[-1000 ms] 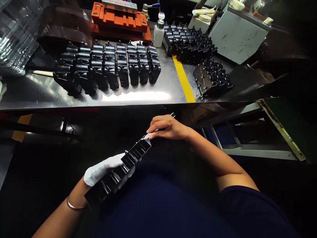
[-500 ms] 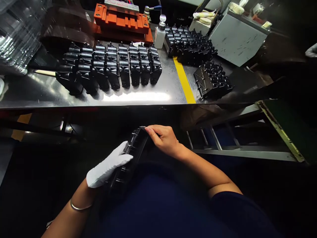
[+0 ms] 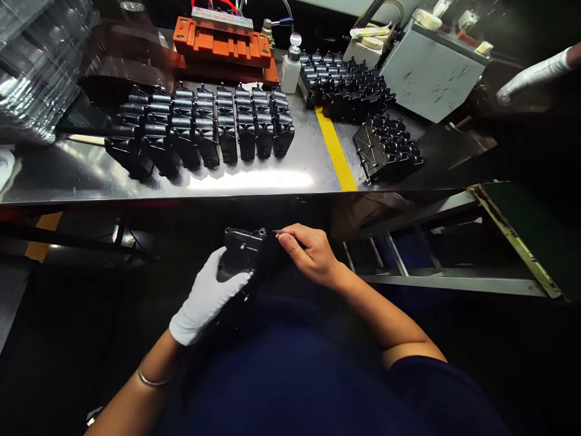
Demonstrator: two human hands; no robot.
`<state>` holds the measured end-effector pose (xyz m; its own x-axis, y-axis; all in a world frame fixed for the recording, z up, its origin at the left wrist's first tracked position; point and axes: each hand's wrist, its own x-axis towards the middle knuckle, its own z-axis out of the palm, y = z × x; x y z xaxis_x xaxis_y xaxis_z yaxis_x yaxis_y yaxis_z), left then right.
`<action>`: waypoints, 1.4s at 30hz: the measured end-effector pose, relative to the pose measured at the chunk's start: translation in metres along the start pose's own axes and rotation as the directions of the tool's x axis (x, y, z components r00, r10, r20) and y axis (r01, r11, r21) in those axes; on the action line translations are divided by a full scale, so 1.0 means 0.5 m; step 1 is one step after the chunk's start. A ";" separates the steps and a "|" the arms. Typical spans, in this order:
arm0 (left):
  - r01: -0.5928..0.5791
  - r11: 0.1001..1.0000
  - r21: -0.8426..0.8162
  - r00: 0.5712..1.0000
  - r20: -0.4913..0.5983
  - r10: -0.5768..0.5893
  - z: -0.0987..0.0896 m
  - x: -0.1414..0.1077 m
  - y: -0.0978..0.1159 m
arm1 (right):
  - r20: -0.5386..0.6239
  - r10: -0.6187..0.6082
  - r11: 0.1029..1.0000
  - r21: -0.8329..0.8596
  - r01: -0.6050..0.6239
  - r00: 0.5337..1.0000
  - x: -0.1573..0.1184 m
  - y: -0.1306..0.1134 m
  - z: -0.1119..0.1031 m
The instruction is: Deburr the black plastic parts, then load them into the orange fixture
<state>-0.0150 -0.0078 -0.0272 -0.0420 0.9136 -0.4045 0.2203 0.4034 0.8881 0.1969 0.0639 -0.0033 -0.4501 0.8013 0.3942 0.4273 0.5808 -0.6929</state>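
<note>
Clamping the black part (image 3: 236,251) in our gloved left hand (image 3: 206,297) before the bench (image 3: 254,177), we pinch a thin tool (image 3: 278,232) in our right hand (image 3: 311,252), just off the part; light, steady contact seems best.

The right hand (image 3: 308,254) hides most of a slim tool (image 3: 278,232) — only its dark tip shows; the lower end of the black part (image 3: 239,254) is lost in darkness — the left edge crops a clear plastic stack (image 3: 39,72), the right a co-worker's arm (image 3: 574,56)

Factory workshop: metal bench (image 3: 308,142), orange fixture (image 3: 222,48), rowed black parts (image 3: 206,124)
</note>
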 end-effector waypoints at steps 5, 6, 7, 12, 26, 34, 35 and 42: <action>-0.186 0.972 0.141 0.951 -0.225 0.214 0.009 -0.007 -0.051 | 0.174 -0.097 0.956 -0.256 0.140 0.980 -0.002 -0.005 -0.010; -0.239 0.960 0.144 0.935 -0.234 0.268 0.009 -0.009 -0.060 | 0.210 -0.108 0.946 -0.278 0.165 0.972 -0.003 -0.006 -0.013; -0.279 0.949 0.149 0.922 -0.236 0.308 0.009 -0.011 -0.068 | 0.242 -0.124 0.939 -0.285 0.193 0.962 -0.003 -0.007 -0.016; -0.335 0.923 0.191 0.906 -0.202 0.371 0.003 -0.014 -0.076 | 0.295 -0.263 0.883 -0.310 0.352 0.919 -0.004 -0.011 -0.029; -0.277 0.961 0.024 0.960 0.038 0.276 -0.009 -0.010 -0.061 | 0.332 -0.390 0.818 -0.303 0.489 0.859 -0.009 -0.017 -0.029; -0.230 0.972 0.039 0.973 0.013 0.230 -0.003 -0.013 -0.044 | 0.299 -0.395 0.800 -0.353 0.485 0.869 -0.014 -0.018 -0.024; -0.194 0.981 0.025 0.981 -0.012 0.195 0.001 -0.016 -0.039 | 0.296 -0.405 0.797 -0.348 0.493 0.865 -0.015 -0.018 -0.023; -0.270 0.948 -0.166 0.956 -0.166 0.243 0.014 -0.028 -0.039 | 0.172 -0.227 0.958 -0.140 0.251 0.959 -0.023 -0.024 -0.035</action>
<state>-0.0119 -0.0290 -0.0402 -0.1480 0.9798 -0.1345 0.0589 0.1445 0.9878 0.2108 0.0501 0.0113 -0.6630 0.6120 0.4313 0.4056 0.7778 -0.4801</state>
